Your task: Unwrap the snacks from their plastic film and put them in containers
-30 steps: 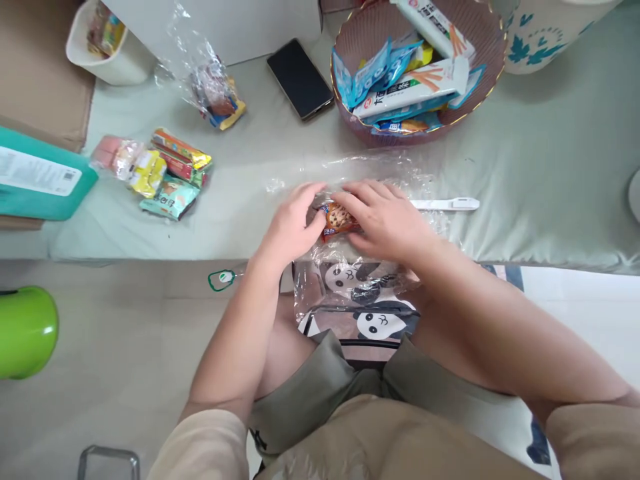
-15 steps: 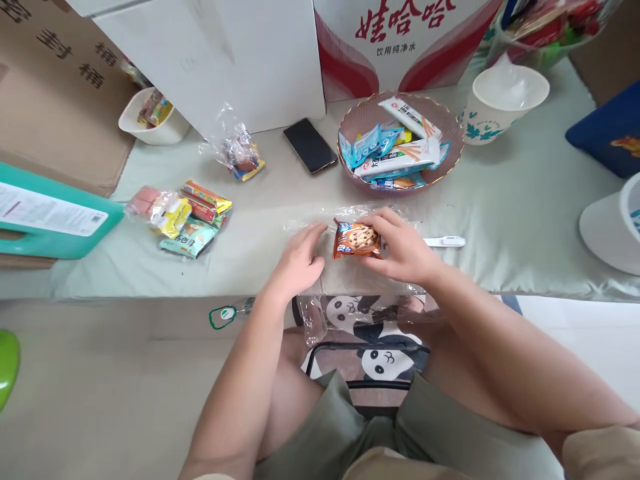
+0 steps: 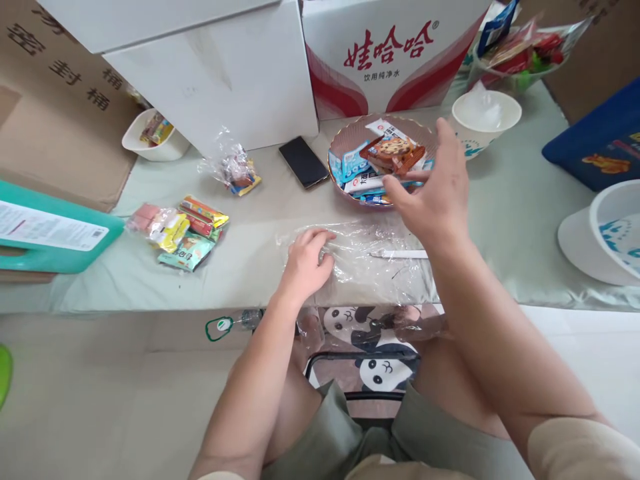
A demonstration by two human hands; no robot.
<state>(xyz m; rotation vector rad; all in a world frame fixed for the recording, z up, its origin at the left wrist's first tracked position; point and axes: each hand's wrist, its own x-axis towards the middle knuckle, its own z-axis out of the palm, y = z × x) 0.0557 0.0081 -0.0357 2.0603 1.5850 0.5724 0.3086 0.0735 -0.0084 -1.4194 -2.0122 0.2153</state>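
An orange-brown cookie packet (image 3: 393, 155) lies on top of blue and white snack packets in the pinkish scalloped bowl (image 3: 336, 190). My right hand (image 3: 440, 190) is over the bowl's right front side, thumb and fingers spread, holding nothing. Thin clear plastic wrap (image 3: 360, 267) is spread on the cloth in front of the bowl. On its left edge rests my left hand (image 3: 307, 263), open, fingers loosely bent and the thumb apart. A slim white tool (image 3: 403, 254) lies at the wrap's right part, beneath my right forearm.
A black phone (image 3: 304, 162) lies left of the bowl, a paper cup (image 3: 483, 123) stands right. Assorted snacks (image 3: 185, 233) and a bagged bundle (image 3: 239, 175) are at left. White boxes (image 3: 210, 80) stand behind; a white tub (image 3: 580, 233) and blue container (image 3: 595, 133) are at right.
My right hand has carried the cookie packet from the wrap up to the bowl and let it go there. My left hand stays at the wrap's left edge. The camera view has shifted slightly.
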